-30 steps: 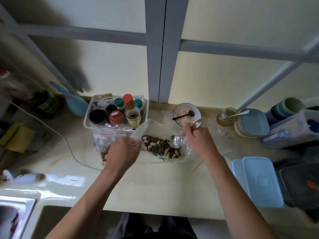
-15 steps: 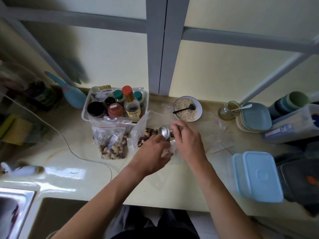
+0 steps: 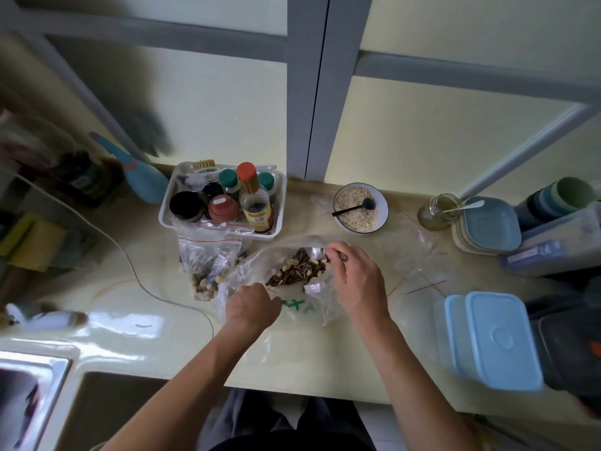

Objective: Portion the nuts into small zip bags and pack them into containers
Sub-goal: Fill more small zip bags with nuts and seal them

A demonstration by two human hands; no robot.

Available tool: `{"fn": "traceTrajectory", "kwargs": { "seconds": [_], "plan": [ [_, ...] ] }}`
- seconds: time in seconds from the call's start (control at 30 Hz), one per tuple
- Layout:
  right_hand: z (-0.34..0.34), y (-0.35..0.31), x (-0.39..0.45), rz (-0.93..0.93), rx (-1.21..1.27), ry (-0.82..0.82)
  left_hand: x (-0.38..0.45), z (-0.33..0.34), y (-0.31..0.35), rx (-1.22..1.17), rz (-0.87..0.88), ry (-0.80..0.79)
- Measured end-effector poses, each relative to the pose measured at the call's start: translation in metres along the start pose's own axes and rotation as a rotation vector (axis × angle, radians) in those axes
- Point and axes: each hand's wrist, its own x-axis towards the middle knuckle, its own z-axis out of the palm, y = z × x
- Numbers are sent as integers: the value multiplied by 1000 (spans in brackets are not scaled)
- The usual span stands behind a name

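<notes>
A large clear plastic bag point(image 3: 292, 307) with green marks lies on the counter, holding mixed nuts and seeds point(image 3: 297, 270). My left hand point(image 3: 252, 305) grips the bag's near edge. My right hand point(image 3: 356, 279) holds a metal spoon point(image 3: 317, 253) whose bowl sits over the nuts inside the bag. A small zip bag point(image 3: 208, 265) with a red strip stands to the left, partly filled with nuts. Blue-lidded containers point(image 3: 491, 338) sit at the right.
A white tray point(image 3: 224, 231) of bottles and jars stands behind the bags. A bowl of oats point(image 3: 360, 208) with a black spoon, a glass jar point(image 3: 437, 211) and stacked plates point(image 3: 486, 226) line the back. A cable point(image 3: 143, 281) crosses the counter; a sink point(image 3: 32, 395) lies at left.
My left hand moved back toward me and now grips the big bag's near edge. My right hand carried the spoon to the right, over the nuts in the bag.
</notes>
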Motion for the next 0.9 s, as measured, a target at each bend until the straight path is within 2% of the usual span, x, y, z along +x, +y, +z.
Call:
{"fn": "traceTrajectory", "kwargs": {
  "seconds": [0.07,0.17,0.27,0.33,0.4,0.43,0.5,0.57,0.63,0.7,0.77,0.83,0.9],
  "plan": [
    [1,-1,0,1,-21,1,-1,-3,5,-201,95,108],
    [1,3,-1,19,-3,-14,-8,-22,23,-561,298,349],
    [1,8,-1,53,36,-16,-18,-42,41,-771,432,588],
    [0,10,0,67,66,-11,-20,-48,49,-782,505,761],
    [0,11,-1,72,82,-10,-14,-41,53,-639,623,830],
    [0,11,-1,70,78,-8,-9,-34,54,-529,696,795],
    [0,11,-3,58,59,1,-3,-16,50,-249,764,580],
    [-2,8,-4,45,47,12,-1,2,46,31,644,291],
    [-4,6,-4,24,37,21,0,16,40,119,437,103],
    [-4,4,-5,0,59,14,5,24,33,61,256,75],
    [-2,2,-8,-23,82,-7,13,28,26,38,152,109],
    [2,0,-11,-44,53,-9,21,32,19,-4,135,114],
    [4,-5,-14,-56,-52,32,26,35,13,-37,210,97]
  ]
}}
